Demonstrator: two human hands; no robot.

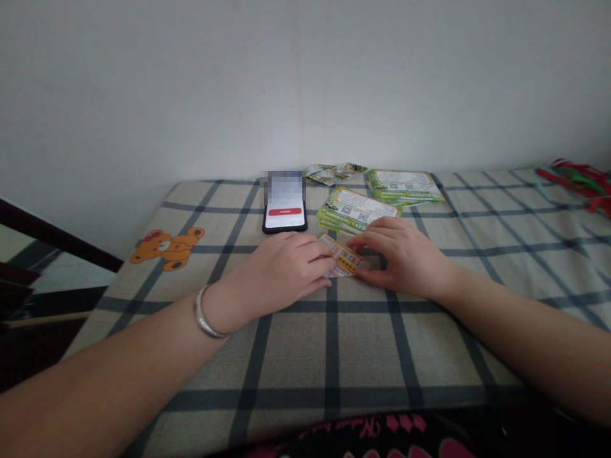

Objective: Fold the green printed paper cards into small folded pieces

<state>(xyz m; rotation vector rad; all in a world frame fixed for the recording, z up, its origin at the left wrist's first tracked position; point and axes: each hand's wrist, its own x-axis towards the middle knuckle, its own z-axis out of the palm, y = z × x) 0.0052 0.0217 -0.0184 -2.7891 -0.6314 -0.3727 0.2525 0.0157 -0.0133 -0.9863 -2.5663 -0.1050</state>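
Note:
A small printed paper leaflet (pixel 351 257), orange, yellow and white, lies on the checked cloth between my two hands. My left hand (pixel 296 267) rests over its left end, fingers close together and bent down onto the paper. At the right end, my right hand (pixel 401 257) has its index finger and thumb curved onto the leaflet's edge. Just beyond lies a stack of green and white leaflets (pixel 360 207) with printed codes. A phone (pixel 286 216) with a lit screen and a red button stands beyond my left hand.
Another leaflet stack (pixel 405 186) lies at the back right. Several folded leaflets (pixel 337 172) sit by the wall. Red and green items (pixel 577 181) lie at the far right edge. A bear picture (pixel 169 248) marks the tablecloth (pixel 281 356) on the left.

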